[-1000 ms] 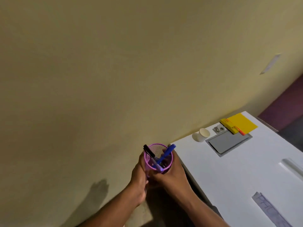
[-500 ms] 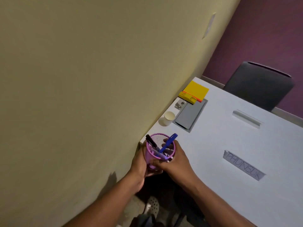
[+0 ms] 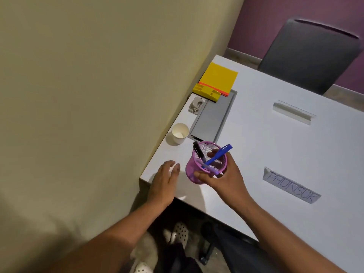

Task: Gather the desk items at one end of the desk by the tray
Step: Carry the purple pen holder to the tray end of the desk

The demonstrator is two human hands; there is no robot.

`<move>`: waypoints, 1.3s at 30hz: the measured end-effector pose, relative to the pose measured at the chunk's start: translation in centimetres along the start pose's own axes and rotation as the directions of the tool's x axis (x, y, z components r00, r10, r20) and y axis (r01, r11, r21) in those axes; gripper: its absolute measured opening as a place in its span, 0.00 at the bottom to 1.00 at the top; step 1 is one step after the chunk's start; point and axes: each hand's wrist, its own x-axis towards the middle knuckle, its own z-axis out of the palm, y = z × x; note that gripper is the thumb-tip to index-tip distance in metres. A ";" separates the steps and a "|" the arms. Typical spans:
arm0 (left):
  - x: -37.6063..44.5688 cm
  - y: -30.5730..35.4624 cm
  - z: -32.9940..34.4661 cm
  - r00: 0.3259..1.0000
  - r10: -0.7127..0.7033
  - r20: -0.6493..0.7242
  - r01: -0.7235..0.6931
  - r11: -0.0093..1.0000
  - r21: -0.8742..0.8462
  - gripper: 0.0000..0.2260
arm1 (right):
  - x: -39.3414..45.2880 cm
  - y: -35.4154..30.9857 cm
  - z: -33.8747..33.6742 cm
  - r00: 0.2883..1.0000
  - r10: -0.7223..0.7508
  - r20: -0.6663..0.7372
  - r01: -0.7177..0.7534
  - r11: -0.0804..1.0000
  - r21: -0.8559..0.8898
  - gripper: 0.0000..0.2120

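Right hand (image 3: pixel 226 178) fingers grip a purple mesh pen holder (image 3: pixel 204 164) above the surface's (image 3: pixel 256 154) near corner, left hand (image 3: pixel 165 178) relaxed flat; two name plates remain ungathered.

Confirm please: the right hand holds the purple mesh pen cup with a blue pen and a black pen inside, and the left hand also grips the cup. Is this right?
Not quite. In the head view the right hand does hold the purple mesh pen cup with the blue pen and black pen inside, but the left hand is off the cup, open beside it over the desk corner.
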 end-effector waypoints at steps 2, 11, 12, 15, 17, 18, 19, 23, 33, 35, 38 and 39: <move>3.3 -1.9 1.2 0.994 0.107 0.006 -0.106 0.969 0.225 0.23 | 2.3 1.5 -1.0 1.000 0.009 -0.024 -0.009 1.000 -0.013 0.40; 11.0 -7.6 4.8 0.974 0.228 0.014 -0.159 0.628 0.762 0.31 | 11.1 6.7 -1.6 0.990 0.018 -0.140 -0.019 1.000 -0.005 0.39; 11.0 -8.2 5.0 0.960 0.278 -0.007 -0.173 0.617 0.768 0.31 | 12.3 7.0 -1.4 0.990 0.012 -0.140 -0.012 1.000 0.001 0.39; 11.1 -9.3 5.4 0.909 0.414 -0.046 -0.252 0.634 0.731 0.31 | 16.2 7.6 -0.9 0.991 -0.021 -0.134 0.022 1.000 0.003 0.40; 11.3 -9.1 5.4 0.940 0.339 -0.045 -0.200 0.650 0.733 0.33 | 18.8 7.8 -0.5 0.990 -0.061 -0.126 0.060 0.998 -0.009 0.41; 11.4 -9.0 5.4 0.951 0.305 -0.051 -0.170 0.653 0.738 0.33 | 20.1 7.9 -0.2 0.989 -0.077 -0.123 0.076 0.997 -0.010 0.41; 11.4 -9.0 5.5 0.954 0.296 -0.051 -0.164 0.655 0.738 0.33 | 21.3 7.9 0.1 0.989 -0.088 -0.122 0.088 0.996 -0.010 0.42; 11.2 -9.2 5.5 0.949 0.312 -0.040 -0.189 0.666 0.722 0.34 | 25.5 8.1 1.8 0.984 -0.123 -0.128 0.126 0.992 0.014 0.44; 11.4 -9.4 5.4 0.952 0.306 -0.006 -0.206 0.655 0.727 0.34 | 29.1 9.4 5.4 0.960 -0.262 -0.102 0.264 0.964 0.004 0.46; 11.5 -9.4 5.4 0.951 0.308 -0.003 -0.209 0.651 0.730 0.34 | 29.3 9.8 5.7 0.954 -0.283 -0.100 0.284 0.959 0.003 0.46; 11.3 -9.2 5.4 0.952 0.307 0.000 -0.209 0.650 0.731 0.34 | 29.6 10.4 6.1 0.953 -0.288 -0.096 0.290 0.957 0.000 0.46; 11.2 -9.2 5.4 0.952 0.307 -0.001 -0.209 0.649 0.732 0.34 | 29.8 10.6 6.2 0.954 -0.286 -0.090 0.287 0.958 0.001 0.46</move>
